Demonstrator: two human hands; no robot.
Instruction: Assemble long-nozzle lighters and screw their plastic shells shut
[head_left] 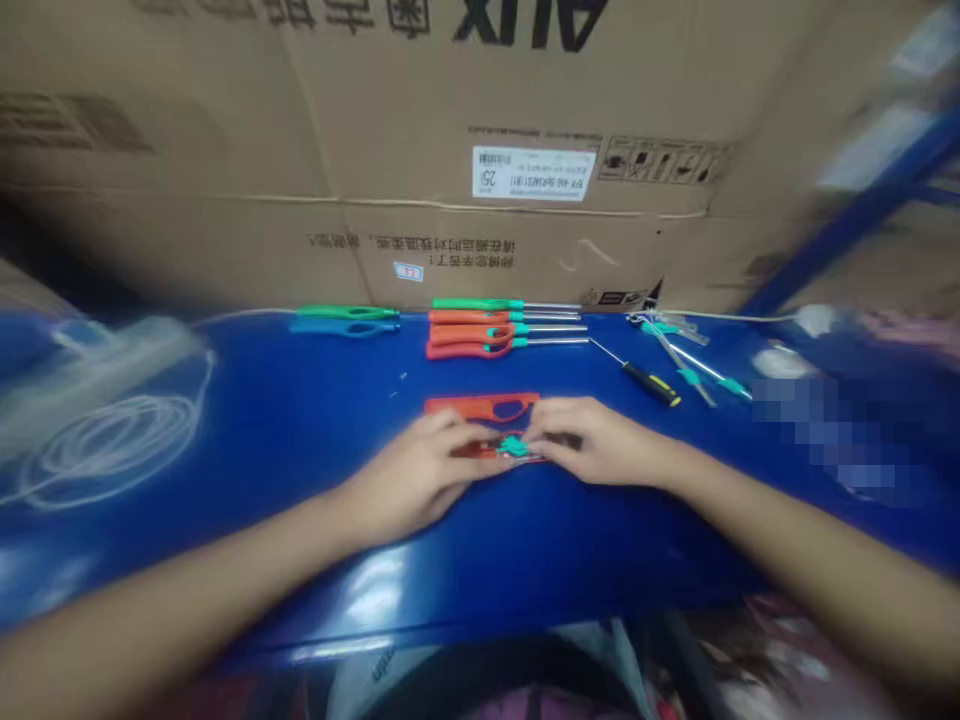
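My left hand (424,465) grips the left end of a red lighter casing half (477,450), low over the blue table. A small green plastic part (514,446) sits in that casing, between the fingertips of both hands. My right hand (600,440) pinches at the casing's right end, close against the green part; its fingertips partly hide what is between them. Just behind lies another red casing half (480,406) with a trigger opening. Farther back, several long lighters (472,333) with red or green handles and metal tubes lie in a row.
A screwdriver (651,383) lies to the right, near loose metal tubes with green ends (694,372). Green and blue casings (345,326) rest at the back left. A coiled white cable (120,440) occupies the left. A large cardboard box (390,170) walls off the back.
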